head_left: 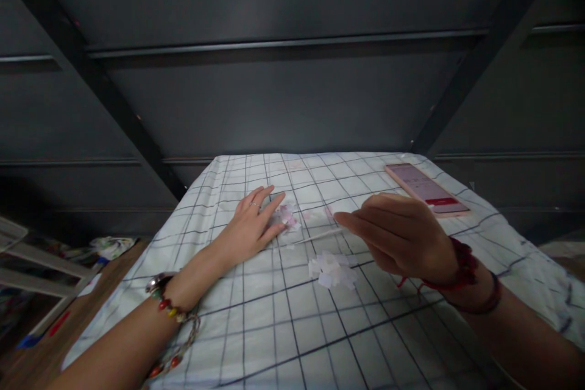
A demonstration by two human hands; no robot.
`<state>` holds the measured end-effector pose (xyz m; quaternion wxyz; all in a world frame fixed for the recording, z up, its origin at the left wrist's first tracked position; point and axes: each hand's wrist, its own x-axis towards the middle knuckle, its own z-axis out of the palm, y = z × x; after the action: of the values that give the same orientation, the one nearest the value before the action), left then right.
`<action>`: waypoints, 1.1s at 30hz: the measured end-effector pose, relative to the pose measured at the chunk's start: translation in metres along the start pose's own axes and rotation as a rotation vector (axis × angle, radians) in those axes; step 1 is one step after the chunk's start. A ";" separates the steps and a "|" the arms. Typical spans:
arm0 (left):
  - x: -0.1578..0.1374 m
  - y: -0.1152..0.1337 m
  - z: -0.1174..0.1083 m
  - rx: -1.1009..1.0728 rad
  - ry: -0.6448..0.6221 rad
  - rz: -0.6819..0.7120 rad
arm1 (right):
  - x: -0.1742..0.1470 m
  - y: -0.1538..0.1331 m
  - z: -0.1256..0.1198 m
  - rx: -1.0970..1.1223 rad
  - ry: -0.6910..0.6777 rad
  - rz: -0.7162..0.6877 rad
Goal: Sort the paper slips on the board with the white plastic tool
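A: Starting at the left, what is the person's left hand (pixel 253 223) doing?

B: It is lying flat on the checked cloth (pixel 283 323), fingers spread and relaxed, gripping nothing. Its fingertips are pressing down on a small pinkish-white paper cluster (pixel 286 217), pinning it in place.

A: And moving right?

B: A thin white stick (pixel 317 236) is lying on the cloth, running from just beside that cluster toward the right hand (pixel 400 236). The right hand is hovering above the cloth with its fingers extended leftward and lightly bunched; whether the fingertips are actually pinching the stick's end cannot be told from here.

A: What sits nearer the viewer?

B: A loose pile of white paper scraps (pixel 333 270) is resting just under and to the left of the right hand, apart from the stick.

A: So which stage is this looking like?

B: It is reading as an assembly step: one hand steadying the cluster while the other is working at the stick. Any following move is likely calling for a fine, steady pinch, since the paper is light and easily shifted.

A: Any containers?

B: None are showing. Far right, a pink phone (pixel 426 188) is lying face up on the cloth.
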<state>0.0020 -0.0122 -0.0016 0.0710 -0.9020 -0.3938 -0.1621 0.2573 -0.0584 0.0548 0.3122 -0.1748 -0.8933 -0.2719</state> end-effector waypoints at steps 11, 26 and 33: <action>-0.007 -0.013 0.005 -0.036 -0.162 -0.187 | 0.007 0.000 0.007 -0.217 -0.004 0.042; -0.009 -0.017 0.000 -0.213 -0.318 -0.257 | 0.008 -0.003 0.009 -0.225 -0.014 0.052; -0.009 -0.015 -0.002 -0.232 -0.328 -0.276 | 0.015 -0.011 0.011 -0.119 -0.017 -0.047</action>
<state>-0.0155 -0.0088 -0.0027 -0.1210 -0.8561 -0.4982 -0.0656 0.2363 -0.0583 0.0536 0.2873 -0.1741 -0.8821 -0.3302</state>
